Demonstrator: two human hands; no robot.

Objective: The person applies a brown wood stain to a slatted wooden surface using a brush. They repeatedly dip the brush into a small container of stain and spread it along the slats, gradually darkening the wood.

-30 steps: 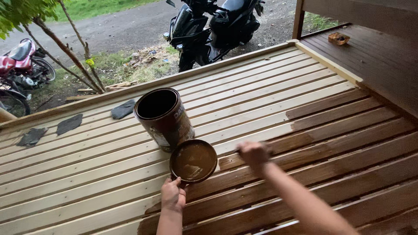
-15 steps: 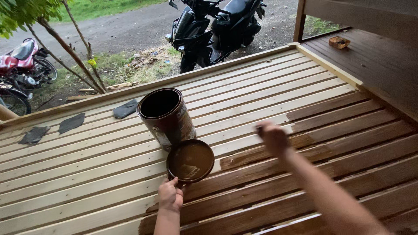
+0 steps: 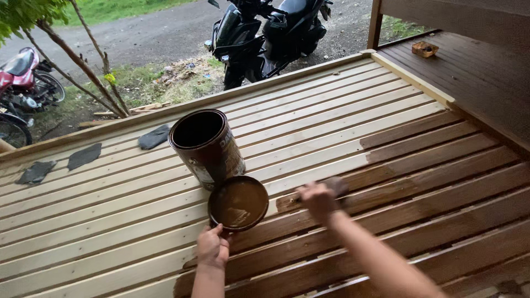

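My left hand (image 3: 212, 248) grips the near rim of a round, shallow lid (image 3: 238, 203) filled with brown stain, resting on the slats. Just behind the lid stands an open, stain-smeared metal can (image 3: 207, 146). My right hand (image 3: 317, 200) presses a dark rag (image 3: 337, 186) onto a slat at the border between stained and bare wood. The slatted wooden deck (image 3: 309, 118) is pale on the left and at the far side. On the right and near me it is dark brown.
Three dark flat patches (image 3: 154, 137) (image 3: 84, 156) (image 3: 36, 172) lie on the far-left slats. A black motorbike (image 3: 265, 33) and a red one (image 3: 22, 72) stand beyond the deck edge. At the right are a dark raised floor with a small box (image 3: 425, 49) and a post (image 3: 375, 22).
My right hand swept right and away along the slat with the rag, then came back left toward the lid. The left hand, the lid and the can stayed put.
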